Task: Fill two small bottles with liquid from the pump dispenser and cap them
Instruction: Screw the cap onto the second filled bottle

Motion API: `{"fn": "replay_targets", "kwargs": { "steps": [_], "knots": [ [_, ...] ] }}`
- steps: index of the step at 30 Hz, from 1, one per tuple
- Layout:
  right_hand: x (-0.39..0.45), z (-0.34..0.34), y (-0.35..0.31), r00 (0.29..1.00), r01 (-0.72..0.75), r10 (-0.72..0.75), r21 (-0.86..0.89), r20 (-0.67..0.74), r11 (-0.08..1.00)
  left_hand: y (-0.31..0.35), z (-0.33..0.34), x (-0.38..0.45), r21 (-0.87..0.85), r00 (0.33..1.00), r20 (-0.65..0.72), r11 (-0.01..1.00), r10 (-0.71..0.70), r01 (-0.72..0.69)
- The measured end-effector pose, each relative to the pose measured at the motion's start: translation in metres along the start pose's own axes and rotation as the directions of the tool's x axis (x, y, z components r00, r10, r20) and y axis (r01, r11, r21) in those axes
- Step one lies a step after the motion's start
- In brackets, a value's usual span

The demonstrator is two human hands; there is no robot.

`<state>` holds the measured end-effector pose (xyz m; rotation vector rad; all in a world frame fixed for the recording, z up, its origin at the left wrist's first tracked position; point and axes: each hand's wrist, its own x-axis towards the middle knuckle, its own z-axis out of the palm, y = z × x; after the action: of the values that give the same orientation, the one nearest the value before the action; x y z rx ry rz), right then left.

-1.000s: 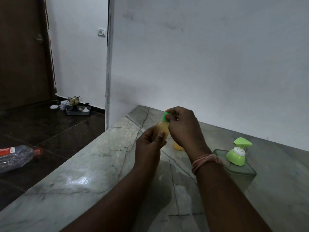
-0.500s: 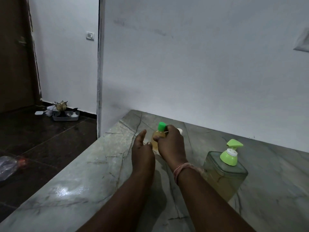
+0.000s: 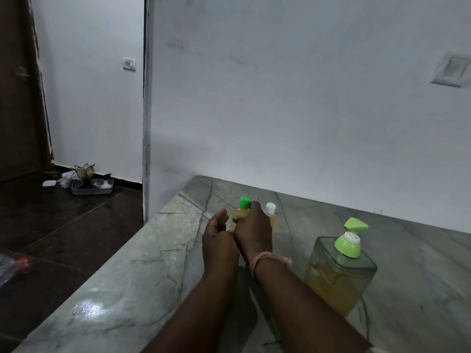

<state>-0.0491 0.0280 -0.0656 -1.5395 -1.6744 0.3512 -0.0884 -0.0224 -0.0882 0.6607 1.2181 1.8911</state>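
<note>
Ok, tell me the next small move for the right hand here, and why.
Probably let go and draw the right hand back. The green-capped bottle it grips looks upright on the counter beside the white-capped bottle; both show yellow liquid and caps on. The left hand is open beside them.

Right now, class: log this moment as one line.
right hand: grips green-capped small bottle | left hand: open beside | white-capped small bottle: standing | stage: both capped
</note>
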Motion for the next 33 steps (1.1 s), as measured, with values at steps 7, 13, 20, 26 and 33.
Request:
{"fn": "replay_targets", "kwargs": {
  "steps": [7, 13, 20, 26, 33],
  "knots": [
    [-0.015, -0.016, 0.004, 0.999, 0.011, -0.013, -0.042, -0.046, 0.999, 0.000, -0.001, -0.003, -0.006, 1.000, 0.012, 1.000, 0.026, -0.026],
    [-0.037, -0.041, 0.004, 0.994, 0.060, -0.068, -0.088, -0.089, 0.994, 0.004, 0.000, -0.014, 0.064, 0.993, 0.082, 0.994, 0.082, -0.088],
    [-0.072, -0.085, 0.010, 0.991, 0.109, -0.115, -0.084, -0.070, 0.990, 0.028, 0.006, -0.052, 0.191, 0.957, 0.289, 0.978, 0.028, -0.087],
    [-0.107, -0.127, 0.021, 0.992, 0.127, -0.127, -0.034, -0.004, 0.991, 0.048, 0.014, -0.087, 0.260, 0.954, 0.295, 0.965, -0.058, -0.021],
    [-0.129, -0.178, 0.065, 0.988, 0.149, -0.147, 0.053, -0.043, 0.987, 0.042, 0.015, -0.132, 0.242, 0.917, 0.337, 0.961, -0.212, 0.133]
  ]
}}
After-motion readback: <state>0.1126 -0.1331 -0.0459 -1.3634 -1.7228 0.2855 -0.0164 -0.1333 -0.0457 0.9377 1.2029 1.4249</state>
